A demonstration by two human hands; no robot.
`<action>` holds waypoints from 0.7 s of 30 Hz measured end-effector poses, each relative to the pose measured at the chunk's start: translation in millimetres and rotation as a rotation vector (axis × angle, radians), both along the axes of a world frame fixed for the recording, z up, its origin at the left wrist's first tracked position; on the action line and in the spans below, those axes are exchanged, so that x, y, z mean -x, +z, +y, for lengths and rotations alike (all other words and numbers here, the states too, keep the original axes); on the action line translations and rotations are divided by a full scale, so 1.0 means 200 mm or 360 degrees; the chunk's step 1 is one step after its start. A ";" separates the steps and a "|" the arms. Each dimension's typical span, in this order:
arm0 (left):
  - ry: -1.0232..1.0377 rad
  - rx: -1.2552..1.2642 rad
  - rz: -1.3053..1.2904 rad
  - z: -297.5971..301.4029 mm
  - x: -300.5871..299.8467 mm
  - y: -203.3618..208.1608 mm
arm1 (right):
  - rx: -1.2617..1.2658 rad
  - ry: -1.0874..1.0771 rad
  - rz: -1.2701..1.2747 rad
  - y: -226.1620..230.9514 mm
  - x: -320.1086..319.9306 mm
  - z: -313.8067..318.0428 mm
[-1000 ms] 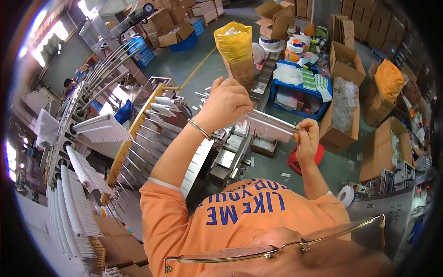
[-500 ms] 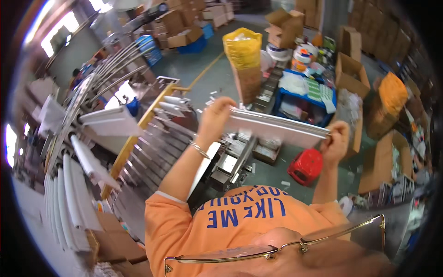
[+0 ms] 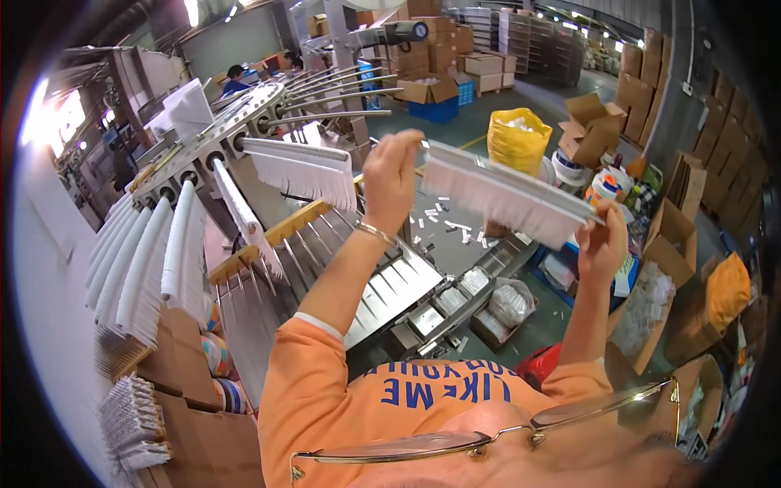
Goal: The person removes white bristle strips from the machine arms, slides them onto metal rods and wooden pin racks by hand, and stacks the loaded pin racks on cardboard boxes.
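A long metal bar with a row of thin white strips (image 3: 492,195) hanging from it like a fringe is stretched between my raised hands. My left hand (image 3: 392,175) pinches its left end, fingers closed. The right end is gripped by my right hand (image 3: 600,244), slightly lower, so the bar slopes down to the right. At the left, a round machine (image 3: 183,167) with arms set around its hub carries more white fringed pieces (image 3: 305,171). The closest of these hangs left of my left hand.
A rack with a yellow bar (image 3: 285,236) and metal prongs stands below left. Beyond it are a metal worktable (image 3: 407,281) and scattered white scraps (image 3: 464,232). Right are a yellow sack (image 3: 514,140), blue crate (image 3: 541,256), cardboard boxes (image 3: 671,215) and an orange bag (image 3: 726,285).
The view has turned left, bringing more of the round machine into sight. Both hands still hold the bar, and its hanging white strips now show separately.
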State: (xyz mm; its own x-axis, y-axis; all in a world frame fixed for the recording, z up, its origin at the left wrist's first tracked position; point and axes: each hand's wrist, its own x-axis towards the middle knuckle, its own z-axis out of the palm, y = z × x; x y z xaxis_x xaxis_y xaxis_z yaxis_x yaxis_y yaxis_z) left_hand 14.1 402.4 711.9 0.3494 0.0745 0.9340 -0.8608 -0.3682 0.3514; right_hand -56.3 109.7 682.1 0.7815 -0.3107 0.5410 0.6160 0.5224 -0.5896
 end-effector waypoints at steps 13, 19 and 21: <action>0.1019 -0.0491 -0.0345 0.12 0.05 -0.10 | 0.0203 0.0664 -0.0288 0.29 -0.48 0.54; 0.0660 -0.0753 -0.0189 0.10 0.40 -0.33 | 0.0376 0.0392 -0.0218 0.31 -0.55 1.02; 0.0636 -0.0790 -0.0131 0.17 0.52 -0.35 | 0.0339 0.0383 -0.0261 0.28 -0.60 1.01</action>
State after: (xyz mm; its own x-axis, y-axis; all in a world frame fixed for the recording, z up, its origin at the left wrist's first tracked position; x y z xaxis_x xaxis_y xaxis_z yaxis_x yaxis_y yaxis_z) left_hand -90.8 436.5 641.7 0.3098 -0.2638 0.9135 -0.6402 -0.7682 -0.0047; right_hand 63.3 312.1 739.0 0.7159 0.0045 0.6982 0.5859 0.5400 -0.6043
